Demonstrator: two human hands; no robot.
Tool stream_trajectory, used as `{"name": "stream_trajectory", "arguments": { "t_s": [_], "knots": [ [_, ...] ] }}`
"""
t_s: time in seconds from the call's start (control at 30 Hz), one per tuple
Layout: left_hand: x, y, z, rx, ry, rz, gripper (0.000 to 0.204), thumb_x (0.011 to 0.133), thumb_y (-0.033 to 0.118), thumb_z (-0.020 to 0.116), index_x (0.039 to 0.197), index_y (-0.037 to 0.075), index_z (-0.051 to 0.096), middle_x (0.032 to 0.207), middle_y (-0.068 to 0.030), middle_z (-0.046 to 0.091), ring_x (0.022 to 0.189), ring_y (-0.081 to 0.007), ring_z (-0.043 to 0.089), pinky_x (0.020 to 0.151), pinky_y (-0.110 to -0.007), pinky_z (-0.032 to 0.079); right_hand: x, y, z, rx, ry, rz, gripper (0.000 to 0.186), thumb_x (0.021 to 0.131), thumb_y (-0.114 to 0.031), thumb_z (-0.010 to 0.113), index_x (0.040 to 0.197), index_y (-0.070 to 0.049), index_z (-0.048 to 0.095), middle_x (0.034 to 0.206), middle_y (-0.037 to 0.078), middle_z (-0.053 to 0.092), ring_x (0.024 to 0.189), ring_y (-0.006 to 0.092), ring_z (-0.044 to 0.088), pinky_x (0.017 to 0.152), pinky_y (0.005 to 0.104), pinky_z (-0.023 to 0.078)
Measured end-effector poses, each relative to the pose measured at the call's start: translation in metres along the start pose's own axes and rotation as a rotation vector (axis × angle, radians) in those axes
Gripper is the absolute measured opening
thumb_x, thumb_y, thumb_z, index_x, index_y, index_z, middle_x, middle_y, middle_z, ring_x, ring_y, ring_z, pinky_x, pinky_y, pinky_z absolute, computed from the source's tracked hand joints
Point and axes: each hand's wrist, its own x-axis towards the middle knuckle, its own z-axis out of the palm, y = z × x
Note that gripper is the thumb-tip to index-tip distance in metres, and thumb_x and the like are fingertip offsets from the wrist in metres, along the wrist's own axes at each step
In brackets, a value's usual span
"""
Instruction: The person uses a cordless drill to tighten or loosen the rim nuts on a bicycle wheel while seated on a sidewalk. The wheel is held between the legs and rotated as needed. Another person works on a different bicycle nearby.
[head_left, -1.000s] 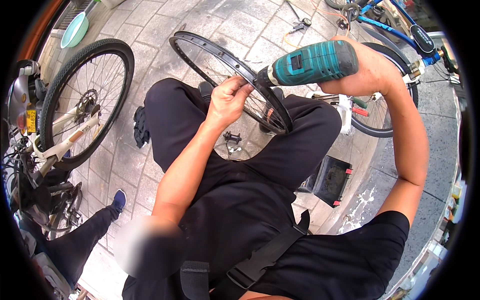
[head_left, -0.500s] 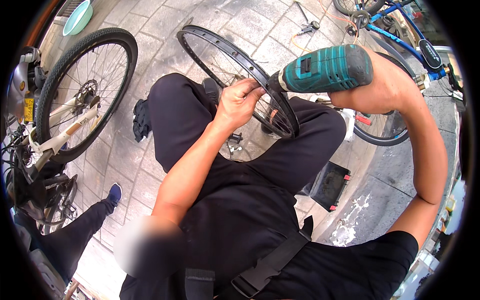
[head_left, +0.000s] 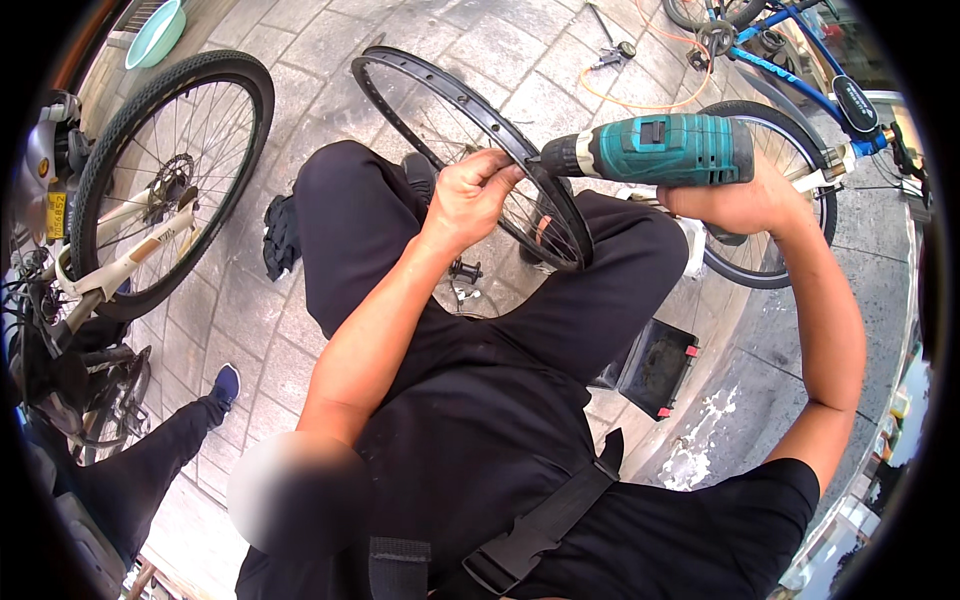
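A bare bicycle wheel (head_left: 450, 92) without a tyre leans between my knees, its black rim tilted and its spokes running to the hub (head_left: 466, 270). My left hand (head_left: 468, 198) is closed on the inner side of the rim, thumb and fingers pinched close to the spokes; whether a spoke end is between them is hidden. From the right, my right hand (head_left: 745, 205) grips a teal and black cordless drill (head_left: 670, 150). The drill lies nearly level, its chuck pointing left and its tip at the outer face of the rim, opposite my left fingertips.
To the left stands a bicycle with a large tyred wheel (head_left: 100, 225); near it is another person's shoe (head_left: 227, 386). A blue bicycle (head_left: 785, 68) is at the upper right. An open black case (head_left: 655, 370), a dark cloth (head_left: 281, 237) and an orange hose (head_left: 645, 104) lie on the paving.
The drill has drawn slightly right and turned more level, showing more of its chuck. My right forearm has shifted inward. My left hand keeps its hold, and the wheel has hardly moved.
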Motion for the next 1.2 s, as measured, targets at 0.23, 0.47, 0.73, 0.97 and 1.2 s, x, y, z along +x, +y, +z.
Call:
{"name": "stream_trajectory", "arguments": {
  "t_s": [0.23,0.47,0.73,0.97,1.2],
  "knots": [
    [0.000,0.001,0.000,0.039,-0.015,0.001,0.008,0.099,0.002,0.071,0.099,-0.005,0.072,0.087,-0.0024,0.066,0.082,-0.0094,0.058,0.074,-0.027,0.048,0.009,0.019,-0.005,0.138,-0.143,0.145,0.017,0.080,-0.012,0.070,0.096,-0.005,0.073,0.068,0.003,0.068,0.068,0.0127,0.065,0.064,0.0334,0.053],
    [0.001,0.000,-0.001,0.057,-0.023,0.018,0.009,0.099,0.002,0.071,0.100,-0.006,0.073,0.091,-0.0043,0.069,0.084,-0.0104,0.060,0.076,-0.027,0.049,0.014,-0.022,-0.021,-0.092,-0.067,0.028,0.028,0.078,-0.015,0.077,0.106,-0.008,0.077,0.086,0.009,0.075,0.076,0.0187,0.067,0.076,0.0355,0.056],
    [0.001,0.000,0.001,0.050,0.012,0.037,0.007,0.094,0.002,0.073,0.094,-0.005,0.072,0.090,-0.0118,0.074,0.082,-0.0185,0.069,0.074,-0.032,0.053,0.016,-0.061,-0.022,-0.144,-0.095,-0.010,0.029,0.077,-0.011,0.077,0.106,-0.007,0.076,0.089,0.011,0.075,0.078,0.0233,0.067,0.077,0.0362,0.056],
    [0.002,0.004,0.003,0.049,-0.018,0.019,0.009,0.093,0.004,0.075,0.093,-0.005,0.073,0.090,-0.0130,0.075,0.081,-0.0215,0.072,0.073,-0.032,0.055,0.012,-0.051,-0.022,-0.206,-0.142,0.041,0.034,0.078,-0.006,0.078,0.112,-0.005,0.074,0.096,0.013,0.076,0.083,0.0260,0.069,0.081,0.0374,0.057],
    [0.003,0.003,0.005,0.064,-0.017,0.032,0.009,0.093,0.004,0.075,0.096,-0.004,0.074,0.092,-0.0143,0.077,0.082,-0.0212,0.075,0.074,-0.032,0.057,0.007,-0.068,-0.020,-0.222,-0.094,-0.026,0.029,0.078,-0.011,0.076,0.107,-0.009,0.077,0.093,0.013,0.077,0.083,0.0304,0.072,0.081,0.0373,0.058]
  ]
}}
